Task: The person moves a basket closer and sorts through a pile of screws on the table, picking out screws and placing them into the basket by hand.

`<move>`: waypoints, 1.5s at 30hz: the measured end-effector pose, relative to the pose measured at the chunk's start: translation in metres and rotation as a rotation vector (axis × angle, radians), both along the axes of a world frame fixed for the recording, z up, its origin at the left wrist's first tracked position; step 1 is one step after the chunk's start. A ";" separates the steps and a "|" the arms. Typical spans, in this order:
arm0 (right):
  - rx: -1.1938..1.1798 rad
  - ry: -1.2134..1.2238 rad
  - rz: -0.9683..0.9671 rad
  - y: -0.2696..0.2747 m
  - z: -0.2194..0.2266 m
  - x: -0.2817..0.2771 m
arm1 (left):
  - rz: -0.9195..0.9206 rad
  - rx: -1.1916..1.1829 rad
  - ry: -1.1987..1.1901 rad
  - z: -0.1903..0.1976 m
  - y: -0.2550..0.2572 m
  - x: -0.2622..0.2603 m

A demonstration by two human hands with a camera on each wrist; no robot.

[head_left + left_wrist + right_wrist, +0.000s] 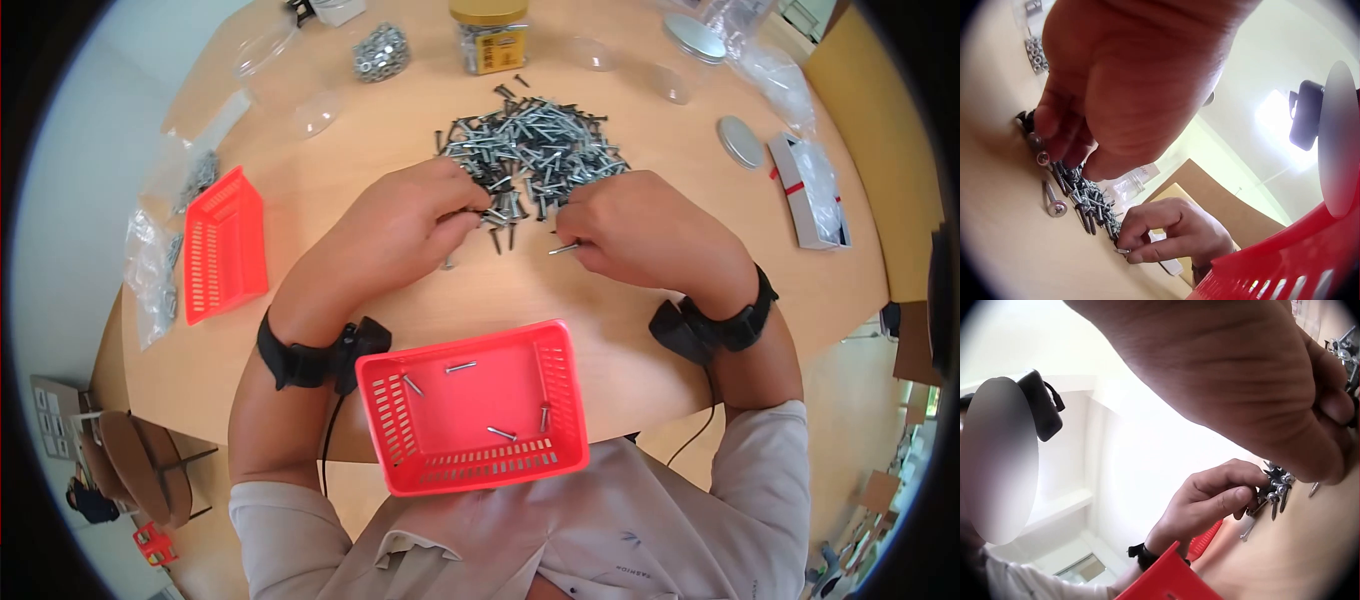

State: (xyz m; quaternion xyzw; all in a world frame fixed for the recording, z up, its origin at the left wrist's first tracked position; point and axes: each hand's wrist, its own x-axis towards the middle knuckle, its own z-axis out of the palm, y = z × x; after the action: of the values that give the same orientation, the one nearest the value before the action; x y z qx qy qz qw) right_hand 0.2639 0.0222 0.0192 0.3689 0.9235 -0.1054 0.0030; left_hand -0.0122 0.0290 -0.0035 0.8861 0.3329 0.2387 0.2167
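A heap of silver and dark screws [550, 140] lies on the table. At its near left edge, the left hand [400, 225] touches screws with bent fingers, its thumb apart from them; whether a screw is between the fingers is unclear. The right hand [650, 235], at the heap's near right edge, pinches a silver screw [564, 249] between thumb and fingers; the left wrist view also shows this screw [1122, 251]. A loose screw [1055, 203] stands head-up below the left hand. Several screws lie in the red basket [470, 485] near the person's body.
Another red basket [225, 245] is at the left, beside plastic bags [150, 280]. Behind the heap are a yellow-lidded jar [490, 40] and a pile of nuts [381, 53]. Metal lids [740, 142] and a white box [808, 195] lie at the right.
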 end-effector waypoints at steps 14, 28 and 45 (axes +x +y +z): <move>0.002 0.166 -0.042 0.010 -0.004 0.000 | -0.043 0.193 0.190 0.008 0.015 0.029; 0.055 0.324 -0.026 0.025 -0.008 0.013 | -0.114 0.127 0.422 0.008 0.023 0.049; 0.265 0.113 0.046 0.009 -0.016 -0.001 | 0.067 0.020 0.074 0.022 0.003 0.010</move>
State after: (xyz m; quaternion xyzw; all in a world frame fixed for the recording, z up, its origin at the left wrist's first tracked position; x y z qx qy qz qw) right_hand 0.2628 0.0308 0.0028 0.3382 0.9362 -0.0030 -0.0955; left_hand -0.0019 0.0325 0.0183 0.8848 0.3678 0.2160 0.1875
